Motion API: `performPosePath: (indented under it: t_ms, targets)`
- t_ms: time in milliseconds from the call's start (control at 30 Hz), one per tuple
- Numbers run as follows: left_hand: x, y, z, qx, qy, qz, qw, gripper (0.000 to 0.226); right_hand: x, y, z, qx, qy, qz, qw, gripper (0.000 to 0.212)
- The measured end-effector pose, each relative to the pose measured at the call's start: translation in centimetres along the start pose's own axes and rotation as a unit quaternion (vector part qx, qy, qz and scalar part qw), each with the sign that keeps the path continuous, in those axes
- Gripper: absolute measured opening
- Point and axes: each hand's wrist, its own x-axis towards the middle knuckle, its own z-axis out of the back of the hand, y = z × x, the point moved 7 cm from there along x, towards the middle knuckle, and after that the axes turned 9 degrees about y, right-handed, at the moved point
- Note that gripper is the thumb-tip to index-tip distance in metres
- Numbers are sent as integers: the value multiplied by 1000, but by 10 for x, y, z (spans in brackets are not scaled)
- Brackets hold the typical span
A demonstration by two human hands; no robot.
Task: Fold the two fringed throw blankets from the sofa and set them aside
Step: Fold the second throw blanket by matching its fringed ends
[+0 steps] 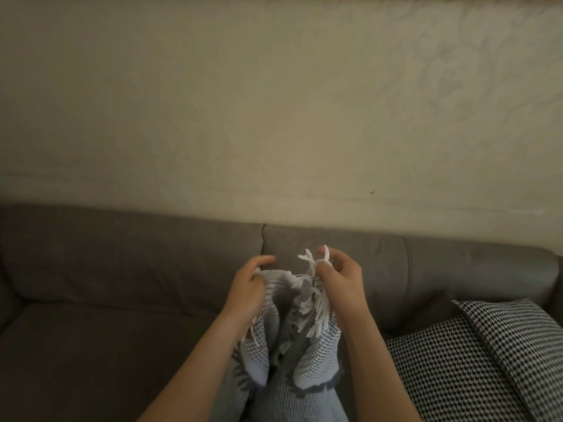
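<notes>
Over grey sofa, L hand gripped bunched blanket, fingers curled on its edge. R hand pinched blanket's white fringe, fingers clamped together. Houndstooth cushion lay far right on sofa.

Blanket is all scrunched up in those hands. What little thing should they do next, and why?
Probably draw the hands apart to stretch the top edge straight. The blanket hangs bunched between the left hand and the right hand, both gripping it close together, and its fringe flops loose in the middle, so no neat fold seems possible yet.
</notes>
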Motion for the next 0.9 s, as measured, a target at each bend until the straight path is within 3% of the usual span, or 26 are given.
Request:
performPosePath:
  t_ms: [100,167,233,400,600,667,733,900]
  targets:
    - [-8,-14,-25,-1,126,-23,992,30,-4,4,-5,4,31,16,999,28]
    - [-14,-23,-42,15,214,-50,975,37,-8,7,-12,-4,66,28,997,33]
    - [-18,-28,-53,60,247,-85,963,37,-11,9,-14,-10,79,36,996,33]
    - [-7,-26,-50,155,181,-98,966,21,-8,8,-3,-44,60,58,996,33]
    - [9,-30,-33,193,71,-93,974,27,-1,4,-2,-274,45,85,957,18]
    - [10,-35,-26,195,47,-97,975,27,0,-2,-5,-347,62,86,932,27]
    - [12,-37,-17,191,22,-91,977,25,2,-10,-4,-382,77,51,919,38]
    - [16,-31,13,198,-85,-60,975,27,4,-24,5,-389,125,-52,911,39]
